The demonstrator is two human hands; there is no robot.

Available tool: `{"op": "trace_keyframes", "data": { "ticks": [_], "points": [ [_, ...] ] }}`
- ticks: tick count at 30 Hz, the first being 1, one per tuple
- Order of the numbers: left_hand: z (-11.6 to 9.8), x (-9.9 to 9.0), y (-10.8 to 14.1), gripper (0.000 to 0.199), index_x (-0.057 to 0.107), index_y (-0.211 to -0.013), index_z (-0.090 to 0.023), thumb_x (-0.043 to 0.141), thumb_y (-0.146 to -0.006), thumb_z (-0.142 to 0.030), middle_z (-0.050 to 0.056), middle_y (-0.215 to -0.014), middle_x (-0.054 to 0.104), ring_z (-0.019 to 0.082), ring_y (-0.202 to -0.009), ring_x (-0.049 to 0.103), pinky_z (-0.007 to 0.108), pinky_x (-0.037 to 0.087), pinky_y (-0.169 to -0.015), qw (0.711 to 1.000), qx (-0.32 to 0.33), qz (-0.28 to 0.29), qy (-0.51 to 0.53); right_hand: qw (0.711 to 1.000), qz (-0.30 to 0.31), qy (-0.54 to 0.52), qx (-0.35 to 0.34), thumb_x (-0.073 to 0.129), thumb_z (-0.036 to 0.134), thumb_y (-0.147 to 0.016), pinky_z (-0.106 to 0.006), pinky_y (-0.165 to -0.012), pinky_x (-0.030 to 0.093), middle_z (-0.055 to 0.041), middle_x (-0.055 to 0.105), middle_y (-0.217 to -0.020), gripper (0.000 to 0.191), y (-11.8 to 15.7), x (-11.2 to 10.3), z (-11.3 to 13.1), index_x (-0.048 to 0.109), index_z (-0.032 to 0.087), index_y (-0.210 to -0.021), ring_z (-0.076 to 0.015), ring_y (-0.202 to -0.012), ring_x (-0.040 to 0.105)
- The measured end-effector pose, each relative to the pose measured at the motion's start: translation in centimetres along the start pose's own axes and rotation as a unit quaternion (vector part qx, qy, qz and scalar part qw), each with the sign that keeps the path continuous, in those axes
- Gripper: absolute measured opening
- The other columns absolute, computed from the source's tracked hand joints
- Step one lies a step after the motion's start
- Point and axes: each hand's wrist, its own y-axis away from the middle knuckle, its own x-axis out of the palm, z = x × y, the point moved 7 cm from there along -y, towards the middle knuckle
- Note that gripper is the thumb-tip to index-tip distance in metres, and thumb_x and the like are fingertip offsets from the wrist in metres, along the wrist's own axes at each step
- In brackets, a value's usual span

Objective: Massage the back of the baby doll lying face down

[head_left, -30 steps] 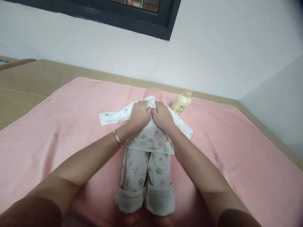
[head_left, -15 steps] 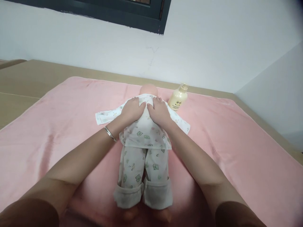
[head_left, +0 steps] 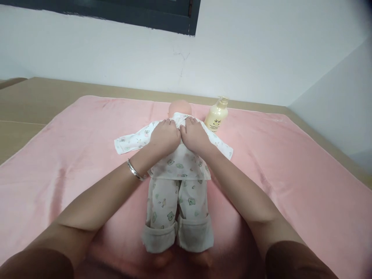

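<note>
A baby doll (head_left: 180, 107) lies on a pink blanket (head_left: 95, 128), its head toward the wall and its feet toward me. It wears a white printed shirt (head_left: 181, 166) with spread sleeves and matching trousers (head_left: 165, 203) with turned-up cuffs. My left hand (head_left: 166, 136) is on the left of the doll's upper back, its fingers drawn together on the shirt cloth. My right hand (head_left: 194, 135) rests beside it on the right, also with fingers pressed together on the shirt. Both thumbs nearly meet in the middle. A silver bracelet circles my left wrist.
A cream pump bottle (head_left: 216, 116) in clear wrap stands on the blanket right of the doll's head. Behind the blanket are the wooden surface edge (head_left: 128, 93), a white wall and a dark window frame (head_left: 162, 17).
Both hands have drawn inward, with their thumbs closer together and fingers more curled. The shirt is bunched between them near the collar. The view has shifted slightly.
</note>
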Motion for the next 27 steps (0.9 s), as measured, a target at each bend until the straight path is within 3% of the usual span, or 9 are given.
{"op": "trace_keyframes", "data": {
  "ticks": [6, 9, 12, 15, 19, 22, 27],
  "points": [
    [3.7, 0.8, -2.0, 0.045, 0.065, -0.115, -0.016, 0.031, -0.099, -0.041, 0.015, -0.125, 0.071, 0.031, -0.113, 0.067, 0.044, 0.053, -0.099, 0.985, -0.06, 0.015, 0.159, 0.998, 0.01, 0.054, -0.032, 0.034, 0.018, -0.103, -0.048, -0.124, 0.032, -0.0305, 0.043, -0.159, 0.056, 2.5, 0.0, 2.8, 0.041, -0.009, -0.151, -0.037, -0.152, 0.039],
    [3.0, 0.9, -1.6, 0.047, 0.066, -0.116, -0.011, 0.03, -0.1, -0.036, 0.019, -0.124, 0.07, 0.033, -0.116, 0.065, 0.047, 0.051, -0.104, 0.991, -0.062, 0.007, 0.121, 0.999, 0.009, -0.005, -0.033, 0.033, 0.022, -0.104, -0.046, -0.122, 0.036, -0.0269, 0.05, -0.154, 0.051, 1.3, -0.2, 1.6, 0.052, -0.004, -0.143, -0.0346, -0.147, 0.045],
    [1.2, 0.7, -0.5, 0.052, 0.059, -0.131, 0.0, 0.028, -0.101, -0.03, 0.027, -0.137, 0.062, 0.037, -0.134, 0.055, 0.051, 0.042, -0.117, 0.998, -0.05, -0.01, 0.045, 0.997, 0.001, -0.074, -0.01, 0.032, 0.029, -0.105, -0.046, -0.119, 0.039, -0.0237, 0.058, -0.147, 0.047, -0.6, -0.4, -0.7, 0.06, 0.002, -0.132, -0.0343, -0.141, 0.05],
    [0.2, 0.3, 0.1, 0.054, 0.055, -0.137, 0.002, 0.029, -0.101, -0.028, 0.028, -0.144, 0.057, 0.037, -0.142, 0.049, 0.051, 0.037, -0.122, 0.998, -0.039, -0.032, 0.026, 0.996, 0.007, -0.092, 0.003, 0.032, 0.029, -0.105, -0.049, -0.115, 0.042, -0.0229, 0.062, -0.14, 0.047, -1.0, -0.4, -1.3, 0.062, 0.003, -0.129, -0.0361, -0.135, 0.053],
    [1.9, 0.5, -1.0, 0.04, 0.068, -0.112, -0.01, 0.038, -0.095, -0.031, 0.019, -0.119, 0.071, 0.032, -0.114, 0.065, 0.046, 0.05, -0.106, 0.989, -0.059, -0.021, 0.135, 1.0, 0.006, -0.022, -0.012, 0.031, 0.022, -0.103, -0.053, -0.119, 0.036, -0.0298, 0.053, -0.149, 0.052, 1.1, -0.1, 1.2, 0.052, -0.006, -0.142, -0.0403, -0.142, 0.047],
    [3.4, 1.0, -1.9, 0.033, 0.07, -0.095, -0.017, 0.042, -0.092, -0.035, 0.012, -0.109, 0.076, 0.027, -0.102, 0.068, 0.041, 0.053, -0.099, 0.966, -0.071, -0.043, 0.245, 0.999, -0.013, 0.016, -0.025, 0.034, 0.018, -0.101, -0.054, -0.124, 0.03, -0.0332, 0.041, -0.158, 0.056, 2.4, 0.2, 2.8, 0.044, -0.008, -0.149, -0.0412, -0.151, 0.037],
    [4.5, 1.9, -1.6, 0.043, 0.072, -0.116, -0.013, 0.043, -0.091, -0.033, 0.014, -0.131, 0.072, 0.028, -0.123, 0.064, 0.044, 0.046, -0.115, 0.946, -0.095, -0.12, 0.287, 0.995, -0.048, -0.076, -0.035, 0.034, 0.024, -0.1, -0.053, -0.124, 0.034, -0.0262, 0.053, -0.152, 0.052, 0.7, 0.5, 1.0, 0.056, -0.002, -0.14, -0.0369, -0.147, 0.044]
  ]
}}
